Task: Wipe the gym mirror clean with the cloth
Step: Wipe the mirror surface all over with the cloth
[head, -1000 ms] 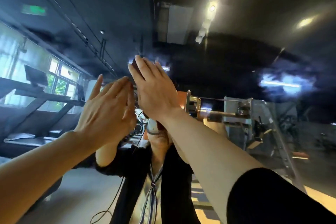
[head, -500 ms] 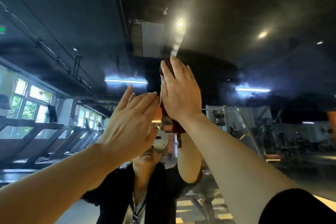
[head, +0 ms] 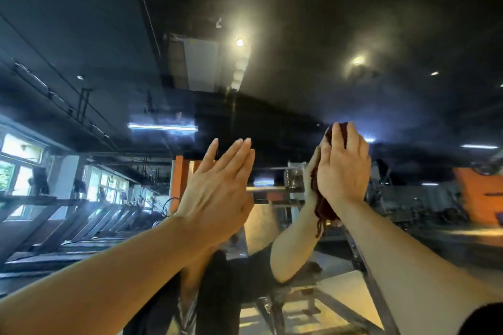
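Both my arms are up against the big wall-mounted glass gym mirror (head: 299,35), camera tilted up, so most of the frame is reflected dark ceiling. My right hand (head: 343,168) presses the dark red, crumpled fabric cloth (head: 322,207) flat onto the glass, fingers straight and close together, pointing up. Cloth sits between palm and mirror; a bit pokes out above my fingertips and a ragged bunch hangs below the heel of the hand, near the wrist. Can't tell if the thumb hooks round it, it reads as a flat press, not a grab. My left hand (head: 217,193) is flat, fingers extended and together, angled up and to the right, holding nothing; it's at or right next to the glass, contact not resolvable from this angle. The two hands are apart, left one lower and left of the right. Black sleeve edge (head: 481,319) shows at bottom right on my right arm. In the reflection: my mirrored forearm (head: 291,247) comes up to meet the cloth, dark top below it, a row of treadmills (head: 68,228) along bright windows (head: 21,155) on the left, an orange column (head: 178,185) behind the left hand, an orange panel (head: 479,196) far right, metal gym rack frame (head: 362,266) in the middle, round ceiling spotlights (head: 239,42) and a strip light (head: 162,127) up top. Glass around the spotlights looks hazy and smeared.
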